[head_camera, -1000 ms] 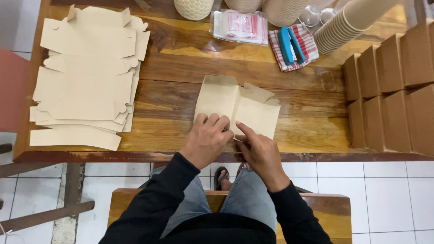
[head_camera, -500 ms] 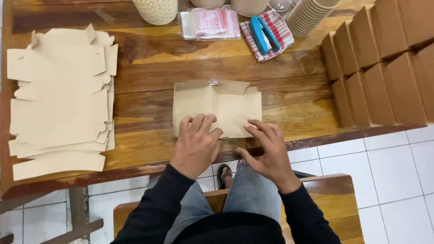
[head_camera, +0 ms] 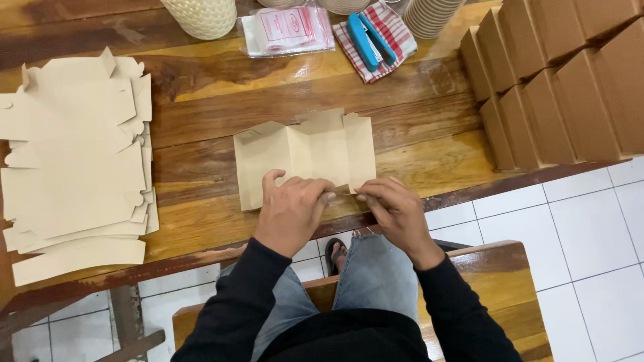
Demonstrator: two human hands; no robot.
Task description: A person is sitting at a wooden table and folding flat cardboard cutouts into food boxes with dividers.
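Head view: both hands' fingers [head_camera: 327, 196] on creased tan cardboard blank [head_camera: 305, 155].

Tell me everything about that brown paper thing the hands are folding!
The flat box blank is a cut sheet of plain tan cardboard, partly folded. Creases split it into upright panels, with small flaps along its top edge. It lies on the wooden table, near the front edge. The left hand presses on its lower middle, and the right hand pinches its lower right corner with the fingertips. Nothing else touches it; the stack of unfolded blanks sits apart to the left.
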